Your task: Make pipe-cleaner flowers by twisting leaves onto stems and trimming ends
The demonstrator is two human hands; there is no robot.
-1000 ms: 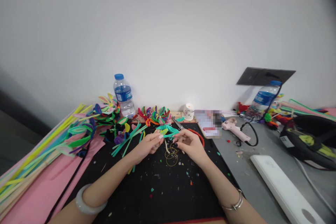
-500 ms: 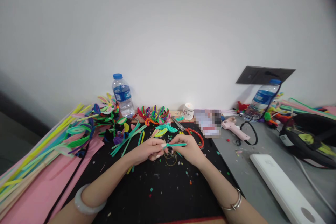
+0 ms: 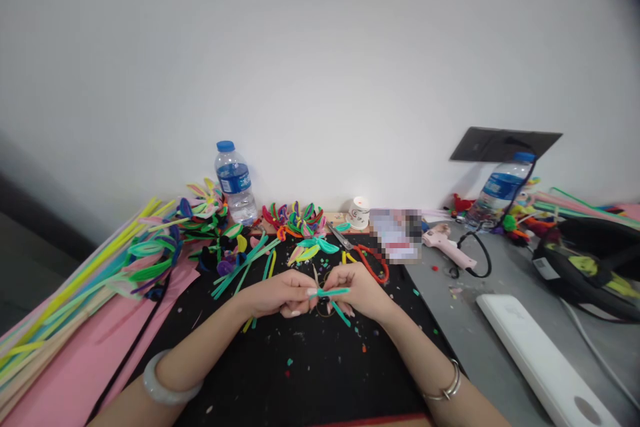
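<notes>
My left hand (image 3: 287,292) is closed, its thumb and fingers pinching a teal pipe cleaner (image 3: 334,292) at its left end. That strip points right, across the front of my right hand (image 3: 357,287). Another teal end (image 3: 342,313) slants down from the pinch. Curled fingers on my right hand close near a thin gold wire (image 3: 325,310), which loops between both hands; its fingertips are partly covered by the strip. Just beyond lie folded teal and yellow pipe-cleaner leaves (image 3: 313,248) and scissors (image 3: 370,261) with orange-red handles.
Loose pipe cleaners (image 3: 245,267) lie left on the black mat (image 3: 250,373), with long bundles (image 3: 100,280) farther left. Water bottles (image 3: 235,183) stand near the wall. At right are a pink glue gun (image 3: 450,247), a white oblong device (image 3: 540,353) and a black helmet-like object (image 3: 595,267).
Both hands have come slightly lower and nearer. The teal strip has shifted down, and a second teal end now shows slanting below it. Both hands stay closed.
</notes>
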